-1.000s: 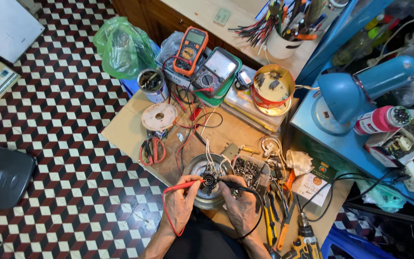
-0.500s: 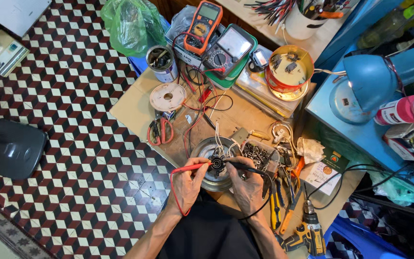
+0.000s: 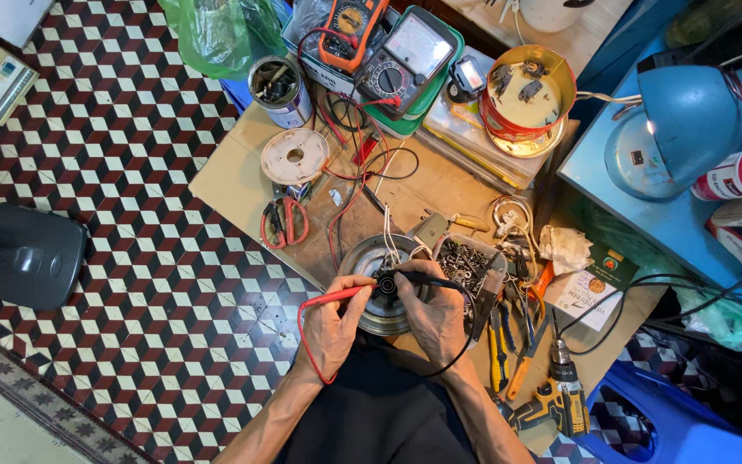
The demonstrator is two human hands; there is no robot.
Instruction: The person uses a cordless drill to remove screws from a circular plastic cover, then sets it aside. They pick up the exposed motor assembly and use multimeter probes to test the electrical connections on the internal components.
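Observation:
A round metal motor (image 3: 380,283) with white wires lies at the near edge of a small wooden table (image 3: 234,180). My left hand (image 3: 332,322) grips a red test probe (image 3: 337,296) whose tip touches the motor's centre. My right hand (image 3: 435,314) holds a black test probe (image 3: 418,278) pointed at the same spot from the right. Red and black leads run up to an analog multimeter (image 3: 405,56) in a green tray at the far edge, beside an orange digital meter (image 3: 349,30).
On the table are a white spool (image 3: 294,156), red-handled cutters (image 3: 283,222), a tin of bits (image 3: 278,90), a clear box of screws (image 3: 467,262), pliers (image 3: 498,344) and a yellow drill (image 3: 556,399). A blue lamp (image 3: 689,120) stands right. A dark stool (image 3: 27,256) sits on the tiled floor.
The view has shifted so the table sits higher in frame. Both hands stay on the probes at the motor's centre, with little movement.

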